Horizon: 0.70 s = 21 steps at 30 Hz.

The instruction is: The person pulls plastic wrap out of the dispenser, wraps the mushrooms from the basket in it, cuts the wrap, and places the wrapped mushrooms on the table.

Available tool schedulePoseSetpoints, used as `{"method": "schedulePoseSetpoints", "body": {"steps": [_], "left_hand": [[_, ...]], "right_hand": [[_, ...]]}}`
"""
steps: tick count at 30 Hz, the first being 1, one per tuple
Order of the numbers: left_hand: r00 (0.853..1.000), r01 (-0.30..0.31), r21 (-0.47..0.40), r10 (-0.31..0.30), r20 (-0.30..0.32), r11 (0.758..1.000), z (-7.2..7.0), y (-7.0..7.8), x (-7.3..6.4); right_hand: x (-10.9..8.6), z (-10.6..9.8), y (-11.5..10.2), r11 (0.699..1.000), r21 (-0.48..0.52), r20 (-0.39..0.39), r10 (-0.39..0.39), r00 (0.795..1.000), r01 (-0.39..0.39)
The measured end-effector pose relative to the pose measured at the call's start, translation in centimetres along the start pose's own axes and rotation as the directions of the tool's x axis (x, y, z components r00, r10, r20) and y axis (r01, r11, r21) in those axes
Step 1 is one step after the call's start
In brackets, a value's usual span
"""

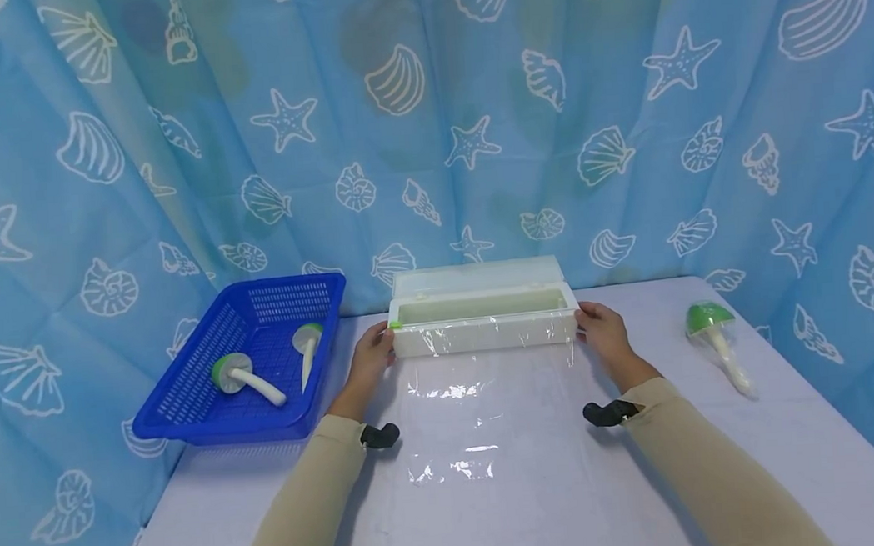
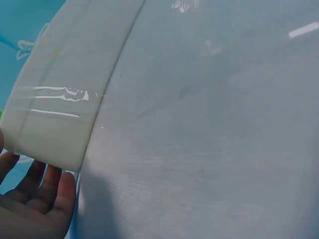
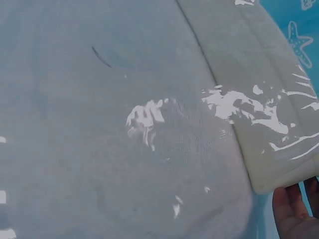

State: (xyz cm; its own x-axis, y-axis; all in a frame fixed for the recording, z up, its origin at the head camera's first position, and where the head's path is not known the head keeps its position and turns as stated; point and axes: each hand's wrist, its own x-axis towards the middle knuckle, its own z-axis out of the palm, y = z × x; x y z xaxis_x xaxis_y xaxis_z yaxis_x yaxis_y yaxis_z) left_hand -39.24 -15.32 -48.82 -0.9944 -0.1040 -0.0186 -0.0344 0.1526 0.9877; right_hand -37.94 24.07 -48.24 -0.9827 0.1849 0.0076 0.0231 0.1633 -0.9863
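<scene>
Your left hand (image 1: 370, 356) grips the box (image 1: 486, 337) at its left end, your right hand (image 1: 604, 335) at its right; the lid (image 1: 478, 277) stands raised along its back. Before it spreads what looks, through the glare, like clear film (image 1: 452, 391). Left of it, a basket (image 1: 195, 371) holds two mushrooms (image 1: 231, 375); right of it lies another mushroom (image 1: 721, 347).

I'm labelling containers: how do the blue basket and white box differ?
The blue basket has perforated walls; the white box has a solid front. The white box has a raised lid; the blue basket shows none. The left hand and right hand hold the white box, not the blue basket. Both have open tops.
</scene>
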Motion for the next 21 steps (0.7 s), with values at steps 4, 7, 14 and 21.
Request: {"method": "schedulePoseSetpoints", "body": {"steps": [4,7,14,21], "left_hand": [[1.000,-0.017,0.004,0.017,-0.002,1.000,0.1,0.4,0.4],[0.999,-0.032,0.000,0.032,-0.004,0.999,0.1,0.6,0.5],[1.000,-0.011,-0.008,0.011,0.002,1.000,-0.2,0.7,0.5],[0.996,0.014,0.114,-0.004,-0.089,0.993,-0.3,2.6,0.4]], "right_hand": [[0.8,0.3,0.0,1.000,0.014,-0.006,-0.009,1.000,0.009],[1.2,0.5,-0.1,1.000,0.020,-0.013,-0.016,1.000,0.016],[2.0,0.6,0.0,0.994,-0.045,0.005,-0.100,0.995,0.100],[3.0,0.3,-0.6,0.958,-0.237,-0.044,-0.179,0.983,0.163]]}}
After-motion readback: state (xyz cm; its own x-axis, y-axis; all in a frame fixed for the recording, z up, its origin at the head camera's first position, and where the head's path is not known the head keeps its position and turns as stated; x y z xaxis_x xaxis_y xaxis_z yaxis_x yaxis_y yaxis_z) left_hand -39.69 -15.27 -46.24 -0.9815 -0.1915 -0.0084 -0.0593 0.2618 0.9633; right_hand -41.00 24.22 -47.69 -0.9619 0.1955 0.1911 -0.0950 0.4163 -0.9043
